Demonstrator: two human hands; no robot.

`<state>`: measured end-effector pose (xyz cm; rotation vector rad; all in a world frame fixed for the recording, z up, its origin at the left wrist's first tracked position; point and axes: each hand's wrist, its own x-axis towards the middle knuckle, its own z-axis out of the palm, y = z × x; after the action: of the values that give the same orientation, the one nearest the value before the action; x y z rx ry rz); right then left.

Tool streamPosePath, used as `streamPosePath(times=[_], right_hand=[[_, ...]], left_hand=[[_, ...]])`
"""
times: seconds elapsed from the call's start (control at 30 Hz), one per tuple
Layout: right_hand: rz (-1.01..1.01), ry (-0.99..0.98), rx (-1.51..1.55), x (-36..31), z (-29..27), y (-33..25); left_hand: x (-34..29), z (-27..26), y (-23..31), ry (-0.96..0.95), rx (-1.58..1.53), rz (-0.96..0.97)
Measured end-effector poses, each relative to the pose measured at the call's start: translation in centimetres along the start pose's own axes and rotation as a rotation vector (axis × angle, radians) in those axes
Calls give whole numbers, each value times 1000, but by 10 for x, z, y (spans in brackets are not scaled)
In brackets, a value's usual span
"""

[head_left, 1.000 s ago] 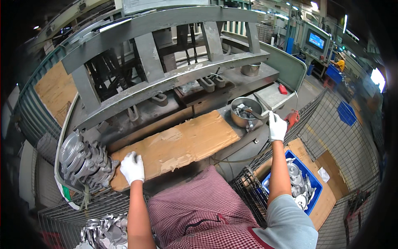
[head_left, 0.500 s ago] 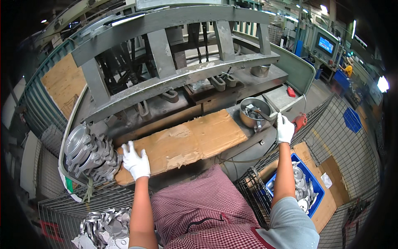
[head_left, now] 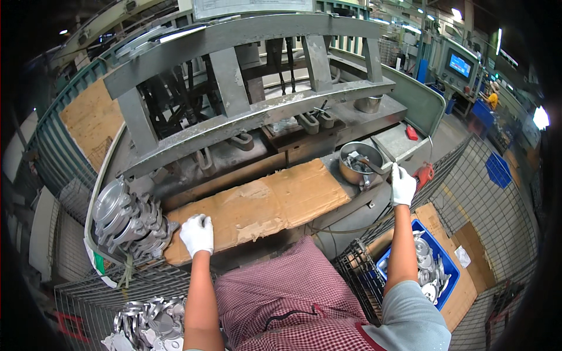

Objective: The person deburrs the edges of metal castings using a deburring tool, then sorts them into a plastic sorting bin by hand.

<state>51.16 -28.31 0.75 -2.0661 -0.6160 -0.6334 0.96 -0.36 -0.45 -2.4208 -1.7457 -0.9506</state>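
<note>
My left hand (head_left: 197, 235), in a white glove, is over the near left edge of a worn cardboard sheet (head_left: 275, 196). Its fingers are curled in, and nothing shows in them. To its left stands a leaning stack of silvery cast metal parts (head_left: 132, 219). On the right, my gloved right hand (head_left: 403, 187) is closed beside the bench corner, next to a steel pot (head_left: 353, 175). A dark-handled tool (head_left: 371, 167) leans out of the pot toward my fingertips. Whether those fingers grip its end is too small to make out.
A grey metal machine frame (head_left: 252, 111) spans the far side of the bench. Down to the right is a blue bin (head_left: 449, 266) of metal parts inside wire mesh. More castings (head_left: 149, 322) lie low on the left. A red tool (head_left: 424, 174) hangs beyond my right hand.
The fingers of my left hand were spread on the cardboard near the stack; now they are curled in, and the hand is slightly nearer me. My right hand has barely moved.
</note>
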Motion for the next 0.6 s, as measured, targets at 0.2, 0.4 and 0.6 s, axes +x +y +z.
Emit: streamPosePath(times=[0.2,0.4,0.6], right_hand=[[-5,14,24,0,1,1],[-5,11,3,0,2,3],[-16,19,-6,0,2,3]], left_hand=[[-2,9,-7,51,-18,-55],[-2,12,-5,268,6,-33],[-1,-4,0,10,31,-1]])
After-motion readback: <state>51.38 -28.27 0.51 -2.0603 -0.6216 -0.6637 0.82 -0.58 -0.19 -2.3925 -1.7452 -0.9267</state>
